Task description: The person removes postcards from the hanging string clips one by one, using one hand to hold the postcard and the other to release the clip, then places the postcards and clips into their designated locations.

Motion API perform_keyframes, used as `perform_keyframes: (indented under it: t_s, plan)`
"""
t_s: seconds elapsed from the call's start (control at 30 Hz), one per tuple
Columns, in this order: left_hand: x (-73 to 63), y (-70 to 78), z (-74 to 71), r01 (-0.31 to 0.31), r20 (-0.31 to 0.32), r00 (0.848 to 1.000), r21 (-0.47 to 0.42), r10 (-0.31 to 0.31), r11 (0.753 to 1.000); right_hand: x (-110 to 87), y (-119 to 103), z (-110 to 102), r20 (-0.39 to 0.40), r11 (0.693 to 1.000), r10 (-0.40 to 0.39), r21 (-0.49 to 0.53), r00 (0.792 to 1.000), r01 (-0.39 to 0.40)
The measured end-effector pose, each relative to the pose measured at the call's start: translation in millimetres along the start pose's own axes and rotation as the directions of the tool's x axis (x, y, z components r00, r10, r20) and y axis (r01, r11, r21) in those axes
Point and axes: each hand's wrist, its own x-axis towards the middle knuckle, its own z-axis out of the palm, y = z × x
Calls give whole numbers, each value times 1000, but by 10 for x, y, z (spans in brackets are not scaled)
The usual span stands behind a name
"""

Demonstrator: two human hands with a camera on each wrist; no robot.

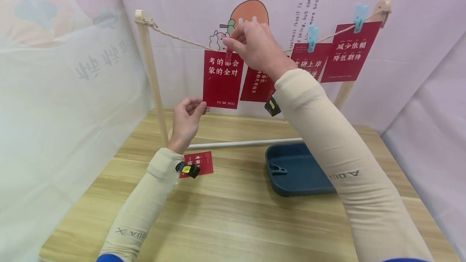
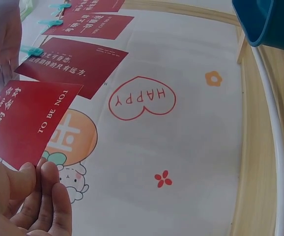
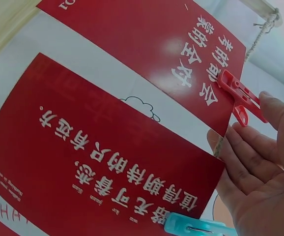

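Note:
A red card [image 1: 222, 86] with white writing hangs at the left part of a twine line [image 1: 174, 37]. My left hand [image 1: 186, 123] pinches its lower left corner between thumb and fingers. At the card's top edge sits a red clothespin [image 3: 238, 93], its jaws over the card's edge. My right hand [image 1: 256, 45] holds this clothespin by its handle end, thumb on one side and fingers behind. Just right of it hangs a second red card [image 3: 98, 147], partly hidden by my right hand in the head view, with a light blue clothespin [image 3: 196, 225] at its edge.
Two more red cards, one in the middle [image 1: 306, 58] and one at the far right [image 1: 347, 58], hang from light blue clothespins. Wooden posts [image 1: 151, 64] carry the line. A loose card [image 1: 204, 163] and a blue tray [image 1: 291, 191] holding a clothespin lie on the table.

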Motion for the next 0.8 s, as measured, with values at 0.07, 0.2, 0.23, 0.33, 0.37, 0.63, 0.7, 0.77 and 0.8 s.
perform_keyframes:
  t_s: [0.07, 0.2, 0.23, 0.33, 0.37, 0.63, 0.7, 0.77, 0.8]
  plan:
    - [2, 9, 1, 3, 2, 1000, -2, -3, 1000, 14, 11, 0, -8, 1000, -4, 14, 1000, 4]
    - [13, 24, 2, 5, 4, 1000, -4, -5, 1000, 29, 20, -9, -31, 999, 13, 52, 999, -12]
    - [19, 27, 3, 5, 5, 1000, -6, -5, 1000, 28, 19, -11, -41, 998, 18, 62, 999, -15]
    - [39, 35, 3, 4, 6, 1000, -9, -4, 1000, 18, 9, -22, -72, 996, 25, 86, 997, -19]
    - [45, 40, 3, 3, 5, 1000, -8, -3, 1000, 16, 5, -28, -84, 996, 22, 91, 996, -14]
    - [43, 82, -8, 14, 7, 1000, -9, -14, 1000, -5, -33, -39, -159, 996, -4, 86, 987, 18]
    - [40, 89, -14, 17, 9, 1000, -4, -17, 1000, -5, -38, -38, -179, 996, -10, 82, 984, 25]
    - [36, 100, -20, 17, 10, 1000, -4, -17, 1000, -6, -41, -43, -198, 995, -15, 92, 980, 34]
    - [33, 108, -24, 17, 9, 1000, -3, -17, 1000, -7, -40, -48, -209, 994, -18, 101, 978, 39]
